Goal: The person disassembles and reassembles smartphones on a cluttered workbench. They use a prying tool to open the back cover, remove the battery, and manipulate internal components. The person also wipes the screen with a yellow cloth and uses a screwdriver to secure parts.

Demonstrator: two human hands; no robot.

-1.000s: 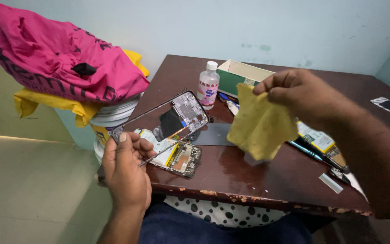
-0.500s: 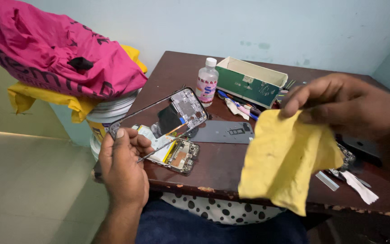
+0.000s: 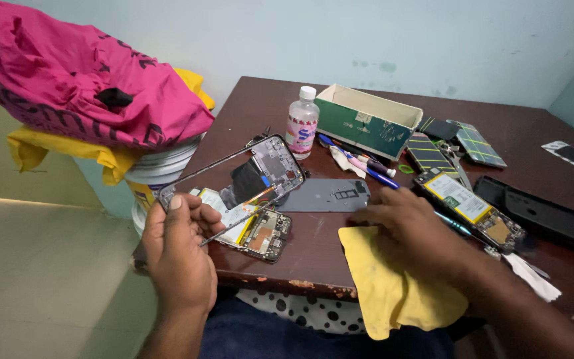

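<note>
Head view: left hand (image 3: 177, 256) pinches the phone frame (image 3: 234, 176) by its lower corner, tilted above the opened phone (image 3: 250, 229) on the tabletop (image 3: 313, 256). Right hand (image 3: 410, 233), fingers spread, lies flat on the yellow cloth (image 3: 393, 292) draped over the tabletop edge.

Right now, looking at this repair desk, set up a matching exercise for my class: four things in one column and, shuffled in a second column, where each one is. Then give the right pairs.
Things
1. phone frame
2. yellow cloth
3. small clear bottle
4. pink garment

Places
A. draped over the white bucket beside the table
B. held up in the left hand
C. standing by the green box
D. hanging over the table's front edge, under the right hand

Pairs: 1-B, 2-D, 3-C, 4-A
</note>
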